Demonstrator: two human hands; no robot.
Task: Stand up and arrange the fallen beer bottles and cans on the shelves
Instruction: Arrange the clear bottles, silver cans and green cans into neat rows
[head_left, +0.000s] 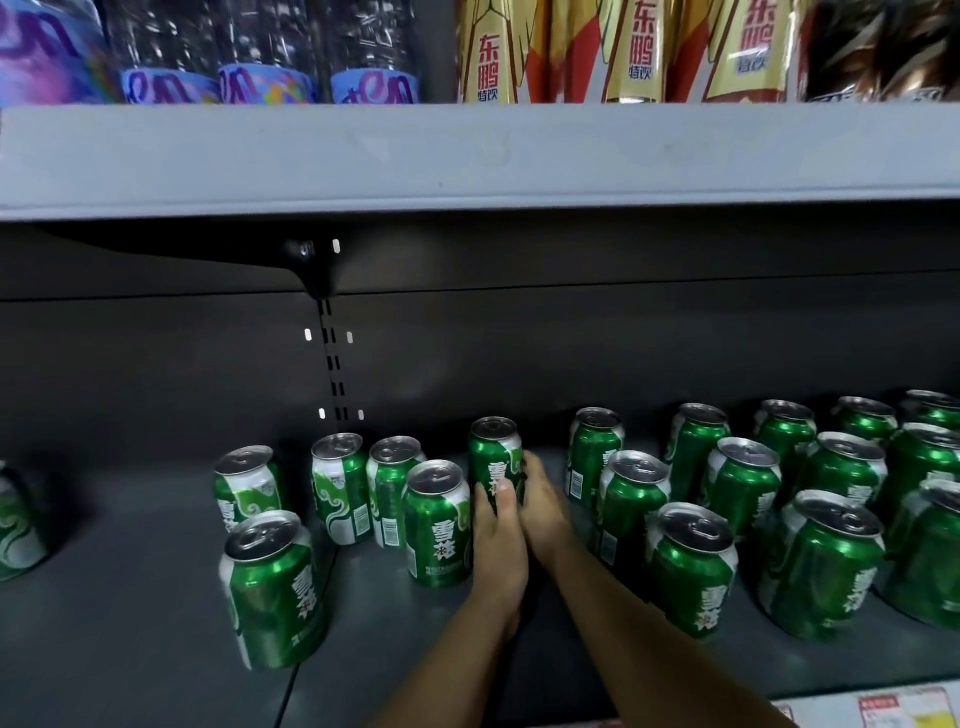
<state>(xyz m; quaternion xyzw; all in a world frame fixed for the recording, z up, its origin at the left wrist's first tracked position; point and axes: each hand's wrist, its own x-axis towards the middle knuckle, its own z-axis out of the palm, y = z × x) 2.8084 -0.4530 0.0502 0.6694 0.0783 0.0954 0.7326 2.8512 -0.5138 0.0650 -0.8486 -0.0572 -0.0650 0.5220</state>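
Observation:
Several green beer cans stand upright on the grey lower shelf. Both my hands wrap one upright green can near the shelf's middle. My left hand grips its front and left side, thumb up on the label. My right hand holds its right side, fingers curled behind. Another can stands right against my left hand. A loose group of cans stands to the left, and rows of cans fill the right. No fallen can is visible.
The upper shelf edge hangs low overhead, carrying dark soda bottles and gold drink bottles. A single can sits at the far left edge. Price tags line the shelf front at bottom right.

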